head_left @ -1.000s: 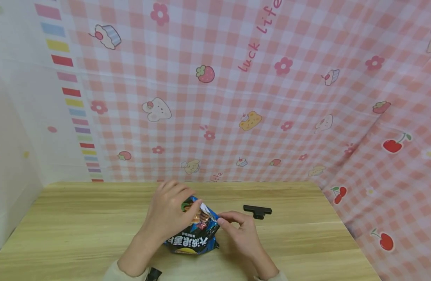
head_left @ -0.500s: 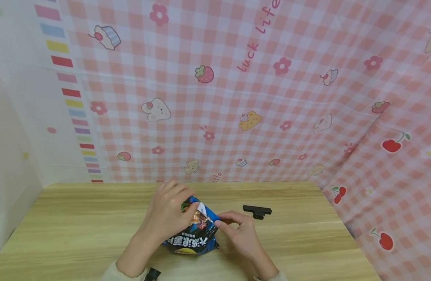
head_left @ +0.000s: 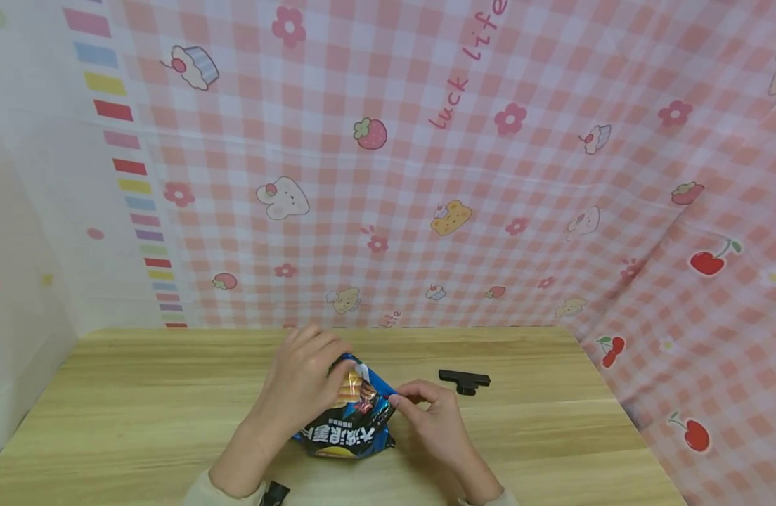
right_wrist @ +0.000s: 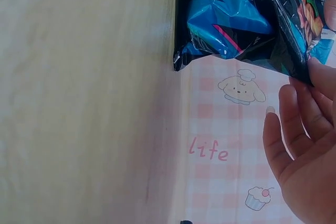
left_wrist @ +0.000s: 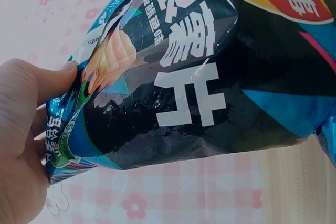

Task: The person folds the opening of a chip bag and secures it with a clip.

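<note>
A black and blue potato chip bag [head_left: 346, 422] stands on the table, its printed front towards me and its top end up between my hands. My left hand [head_left: 302, 383] holds the top left of the bag, thumb on the printed front and fingers behind, as the left wrist view shows with the bag [left_wrist: 173, 82] beside the thumb. At the other top corner my right hand [head_left: 435, 418] pinches the edge between thumb and forefinger. Its other fingers are loosely curled under that corner in the right wrist view. A blue strip runs along the top edge between the two hands.
A black bag clip [head_left: 465, 381] lies on the wooden table [head_left: 540, 436], behind and right of my right hand. Another black object [head_left: 275, 493] shows partly beside my left sleeve at the front edge. Checked pink cloth [head_left: 388, 176] hangs behind the table and to the right.
My left thumb has shifted a little up and left along the top of the bag, baring more of the printed picture. My right hand keeps its pinch with only a slight shift.
</note>
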